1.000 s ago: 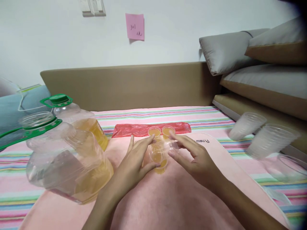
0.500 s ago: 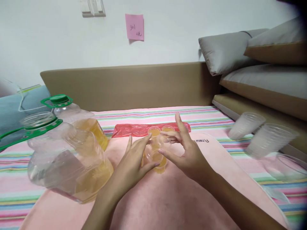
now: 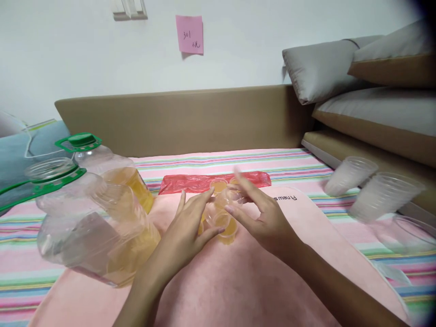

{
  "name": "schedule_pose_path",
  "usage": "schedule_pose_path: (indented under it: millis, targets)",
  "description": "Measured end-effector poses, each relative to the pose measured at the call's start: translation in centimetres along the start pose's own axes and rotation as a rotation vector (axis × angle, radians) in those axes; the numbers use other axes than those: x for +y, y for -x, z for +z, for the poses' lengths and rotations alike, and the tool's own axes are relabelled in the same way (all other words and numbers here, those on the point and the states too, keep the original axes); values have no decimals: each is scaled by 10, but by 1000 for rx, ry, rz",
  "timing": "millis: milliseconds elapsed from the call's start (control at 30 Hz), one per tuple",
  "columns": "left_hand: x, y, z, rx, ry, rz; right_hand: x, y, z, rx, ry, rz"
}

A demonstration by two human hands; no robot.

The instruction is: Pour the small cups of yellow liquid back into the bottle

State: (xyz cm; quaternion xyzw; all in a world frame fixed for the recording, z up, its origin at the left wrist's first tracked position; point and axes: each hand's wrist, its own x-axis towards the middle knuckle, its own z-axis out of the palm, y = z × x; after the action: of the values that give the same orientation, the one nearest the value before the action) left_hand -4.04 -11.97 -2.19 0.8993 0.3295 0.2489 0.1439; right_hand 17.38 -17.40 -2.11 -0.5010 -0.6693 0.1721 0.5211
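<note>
Head view, and my left hand (image 3: 185, 222) arches, thumb and index apart; my right hand (image 3: 267, 218) angles inward, fingers bent. Clear plastic cups (image 3: 222, 200) are between them, whether gripped I can't tell, amber-filled cups (image 3: 228, 232) close by on the pink mat (image 3: 238, 284).

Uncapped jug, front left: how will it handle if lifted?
The open jug is probably bottom-heavy, with amber liquid sitting low. Its clear walls look thin, so may flex if squeezed. No cap on the mouth, so a sharp tilt would likely spill.
</note>
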Motion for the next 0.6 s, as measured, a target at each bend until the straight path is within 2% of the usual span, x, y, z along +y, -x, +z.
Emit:
schedule_pose_path:
  millis: [167,433,533,600]
  targets:
    - [-2,1,-2,14,-8,13,-2,0,0,-8,20,-44]
    - [1,1,0,26,28,2,0,2,-1,-35,10,-31]
    - [3,1,-2,67,57,-15,0,4,0,5,-11,16]
    - [3,2,-3,41,21,8,1,5,2,12,-33,34]
